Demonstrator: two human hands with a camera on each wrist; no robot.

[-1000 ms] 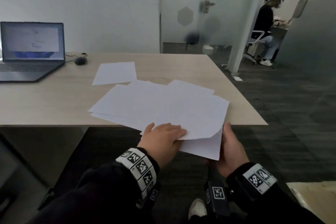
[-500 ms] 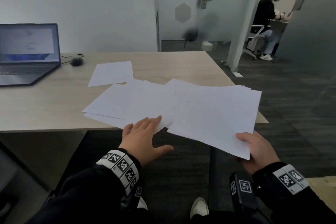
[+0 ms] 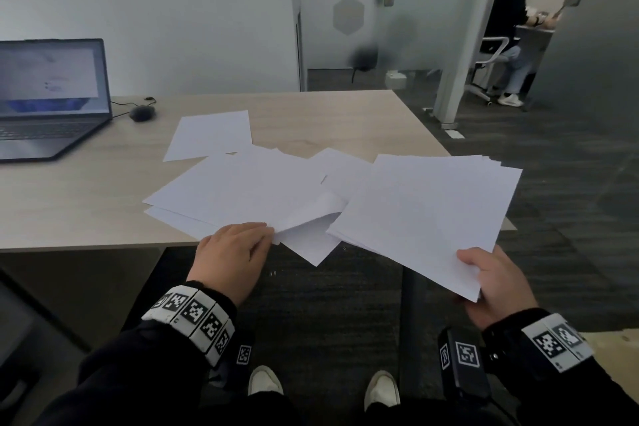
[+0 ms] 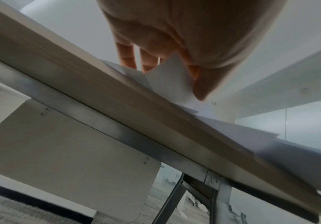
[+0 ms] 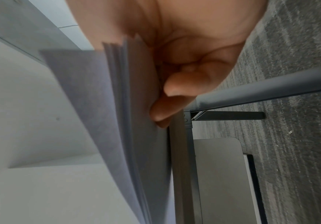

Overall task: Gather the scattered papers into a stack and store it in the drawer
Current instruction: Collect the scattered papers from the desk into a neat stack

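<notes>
On the tabletop (image 3: 86, 204) loose sheets (image 3: 242, 190) remain fanned at the near edge. My right hand (image 3: 491, 284) has pulled its pinched stack (image 3: 425, 214) off rightward; my left hand (image 3: 231, 252) now pinches the next sheet's corner, so gathering continues.

You face a light wood counter (image 3: 86, 197) against a pale grey wall (image 3: 173, 10). Dark grey carpet (image 3: 570, 183) covers the floor. A frosted glass door (image 3: 363, 10) with a metal handle stands behind, and beyond it 1 seated person (image 3: 508, 21) works at a desk.
</notes>
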